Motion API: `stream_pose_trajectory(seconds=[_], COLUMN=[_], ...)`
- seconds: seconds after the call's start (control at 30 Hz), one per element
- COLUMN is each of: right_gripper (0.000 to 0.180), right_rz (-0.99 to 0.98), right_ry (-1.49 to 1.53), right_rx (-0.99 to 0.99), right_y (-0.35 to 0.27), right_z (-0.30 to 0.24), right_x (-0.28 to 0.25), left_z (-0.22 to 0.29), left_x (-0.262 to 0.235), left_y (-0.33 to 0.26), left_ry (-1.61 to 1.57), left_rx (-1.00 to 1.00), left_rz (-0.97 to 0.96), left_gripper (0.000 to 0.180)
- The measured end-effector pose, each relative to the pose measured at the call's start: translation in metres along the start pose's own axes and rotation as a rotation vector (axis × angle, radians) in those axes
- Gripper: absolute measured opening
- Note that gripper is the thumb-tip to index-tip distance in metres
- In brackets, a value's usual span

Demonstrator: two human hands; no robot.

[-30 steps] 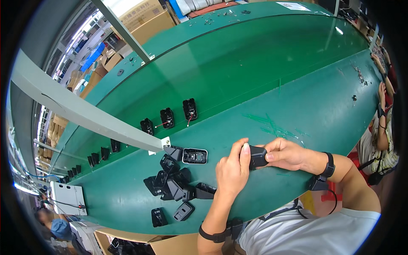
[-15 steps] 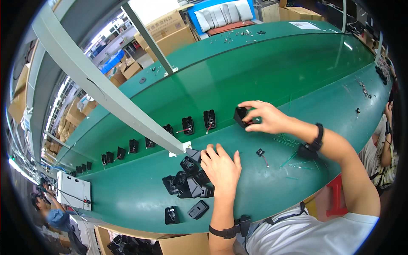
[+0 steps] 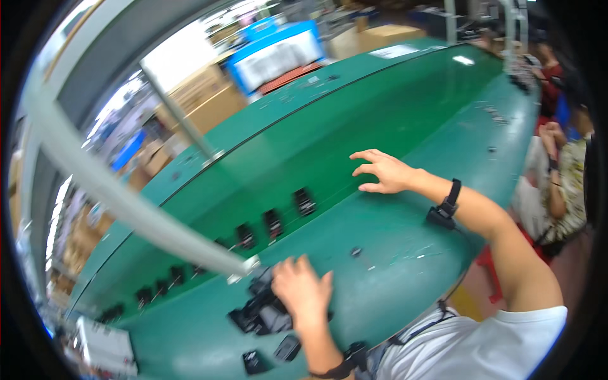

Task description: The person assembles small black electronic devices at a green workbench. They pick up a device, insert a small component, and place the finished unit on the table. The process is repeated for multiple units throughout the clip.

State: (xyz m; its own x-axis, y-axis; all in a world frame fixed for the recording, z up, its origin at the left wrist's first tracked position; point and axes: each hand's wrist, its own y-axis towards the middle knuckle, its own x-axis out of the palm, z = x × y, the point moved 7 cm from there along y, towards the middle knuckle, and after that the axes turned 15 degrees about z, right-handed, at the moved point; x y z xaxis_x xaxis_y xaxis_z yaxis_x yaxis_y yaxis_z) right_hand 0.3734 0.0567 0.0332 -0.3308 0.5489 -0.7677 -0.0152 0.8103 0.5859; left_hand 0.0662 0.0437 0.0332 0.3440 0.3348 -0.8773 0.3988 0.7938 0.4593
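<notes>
My left hand (image 3: 303,290) reaches down into a heap of small black parts (image 3: 256,311) at the near edge of the green bench (image 3: 392,240), its fingers on top of the heap. My right hand (image 3: 382,171) hovers with fingers spread and nothing in it, above the dark green conveyor belt (image 3: 316,152). A black band sits on that wrist. Several black parts stand in a row on the belt; the nearest one (image 3: 304,201) lies left of my right hand, apart from it. The picture is blurred.
A grey slanted bar (image 3: 126,202) crosses above the belt at the left. Two loose black parts (image 3: 272,354) lie near the front edge. A small dark bit (image 3: 356,252) lies mid-bench. Another person (image 3: 560,171) sits at the right end. Cardboard boxes (image 3: 202,95) stand beyond the bench.
My right hand has let go of the black part and pulled away to the right, empty. The left hand stays at the heap. The view has swung left.
</notes>
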Motion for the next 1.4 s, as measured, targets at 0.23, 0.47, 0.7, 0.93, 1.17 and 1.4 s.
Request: stream_pose_trajectory(seconds=[0.23,0.47,0.7,0.93,1.17,1.4], right_gripper=[0.054,0.031,0.022,0.029,0.018,0.013], right_rz=[0.242,0.206,0.22,0.254,0.03,0.079], right_ry=[-0.829,-0.598,-0.369,0.576,1.109,1.037], right_rx=[1.028,0.779,0.835,0.857,0.708,0.526], right_y=[-0.219,-0.244,-0.225,-0.135,-0.067,-0.063], right_z=[0.245,0.181,0.13,0.059,-0.076,-0.126], right_x=[-0.208,-0.176,-0.175,-0.104,-0.02,-0.013], left_z=[0.013,-0.01,-0.007,0.01,0.024,0.031], left_x=[-0.01,-0.008,0.004,0.012,0.002,0.017], left_y=[-0.004,-0.003,-0.002,-0.004,0.006,0.003], left_ry=[-0.068,-0.058,-0.196,-0.307,-0.696,-1.333], left_rx=[0.004,-0.074,-0.031,-0.002,-0.043,-0.246], left_rz=[0.034,-0.002,-0.009,-0.16,-0.067,-0.155], left_gripper=[0.057,0.067,0.061,0.058,0.052,0.061])
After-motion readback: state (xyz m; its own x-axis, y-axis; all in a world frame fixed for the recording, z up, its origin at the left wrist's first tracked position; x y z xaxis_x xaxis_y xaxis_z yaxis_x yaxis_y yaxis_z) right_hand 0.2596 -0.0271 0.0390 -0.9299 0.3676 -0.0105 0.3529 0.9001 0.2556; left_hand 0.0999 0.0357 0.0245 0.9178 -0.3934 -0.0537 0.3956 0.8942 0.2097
